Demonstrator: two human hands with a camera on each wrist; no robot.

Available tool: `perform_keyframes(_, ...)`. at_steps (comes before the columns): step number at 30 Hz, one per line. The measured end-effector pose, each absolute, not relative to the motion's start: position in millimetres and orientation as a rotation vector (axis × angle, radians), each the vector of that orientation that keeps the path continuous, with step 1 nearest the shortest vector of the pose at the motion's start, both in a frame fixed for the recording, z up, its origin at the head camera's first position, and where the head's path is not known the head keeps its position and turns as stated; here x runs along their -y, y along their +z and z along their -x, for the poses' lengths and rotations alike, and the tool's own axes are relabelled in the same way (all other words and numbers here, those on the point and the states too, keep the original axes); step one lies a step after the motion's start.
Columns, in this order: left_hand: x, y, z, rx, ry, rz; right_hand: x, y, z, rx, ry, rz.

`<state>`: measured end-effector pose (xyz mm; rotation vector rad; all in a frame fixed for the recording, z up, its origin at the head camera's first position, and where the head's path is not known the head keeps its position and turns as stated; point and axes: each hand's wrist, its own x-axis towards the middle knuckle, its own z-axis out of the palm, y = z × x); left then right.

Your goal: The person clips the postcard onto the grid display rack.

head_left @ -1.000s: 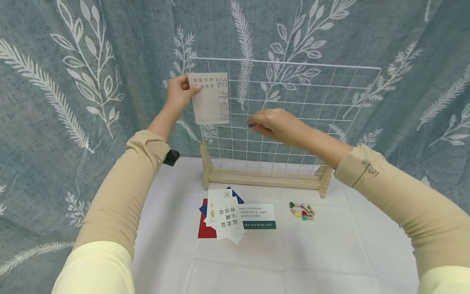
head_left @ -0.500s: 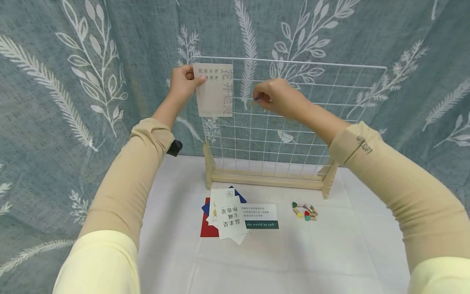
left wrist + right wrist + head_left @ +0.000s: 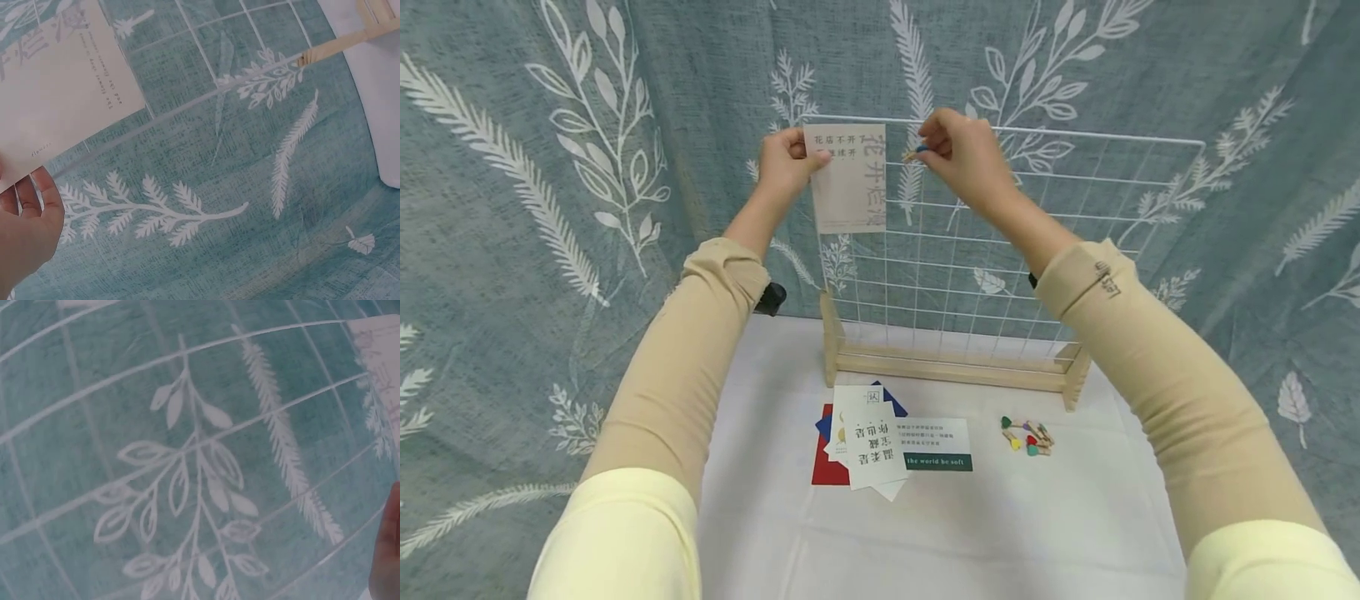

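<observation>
My left hand [image 3: 784, 167] pinches the left edge of a pale card [image 3: 848, 196] printed with Chinese characters, thumb in front. The card lies upright over the upper left corner of a white wire grid [image 3: 1075, 177]. In the left wrist view the fingers [image 3: 49, 194] show behind the card's edge. To the right of the card, near the grid's top bar, my right hand [image 3: 967, 158] pinches a small wooden clothespin [image 3: 913, 154] with a blue decoration. Only the edge of that hand [image 3: 385, 550] shows in the right wrist view; the clothespin is out of that view.
A wooden base [image 3: 955, 373] carries the grid on a white-covered table [image 3: 1000, 533]. In front of it lie overlapping cards [image 3: 880, 467], one red and one blue underneath. Several clothespins with coloured hearts [image 3: 1030, 437] lie to their right. A patterned curtain [image 3: 647, 100] hangs behind.
My right hand has risen with the clothespin from mid-grid to near the top bar. My left hand has brought the card slightly up against the grid's upper left corner.
</observation>
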<state>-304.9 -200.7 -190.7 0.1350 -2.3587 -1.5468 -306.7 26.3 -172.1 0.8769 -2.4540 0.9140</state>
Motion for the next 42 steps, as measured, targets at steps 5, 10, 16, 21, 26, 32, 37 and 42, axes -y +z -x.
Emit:
perform_keyframes(5,202,-192,306,2.310,-1.580,-0.109,-17,-177,314,2.360,1.054,-0.764)
perform_keyframes(10,202,-195,308,2.309,-1.557,-0.094,-10,-180,320,2.278,1.201,-0.670)
perform_keyframes(16,201,-197,312,2.315,-1.547,-0.082,-7,-182,326,2.307,1.249,-0.629)
perform_keyframes(21,199,-198,315,2.323,-1.538,-0.076,-3,-184,333,2.343,1.239,-0.605)
perform_keyframes(26,198,-199,318,2.315,-1.533,-0.100,0,-185,339,2.339,1.248,-0.564)
perform_keyframes(32,197,-201,319,2.293,-1.533,-0.092,9,-187,342,2.301,1.242,-0.551)
perform_keyframes(37,196,-200,321,2.297,-1.516,-0.087,12,-185,346,2.243,1.349,-0.500)
perform_keyframes(42,196,-200,322,2.289,-1.497,-0.100,13,-182,349,2.279,1.416,-0.502)
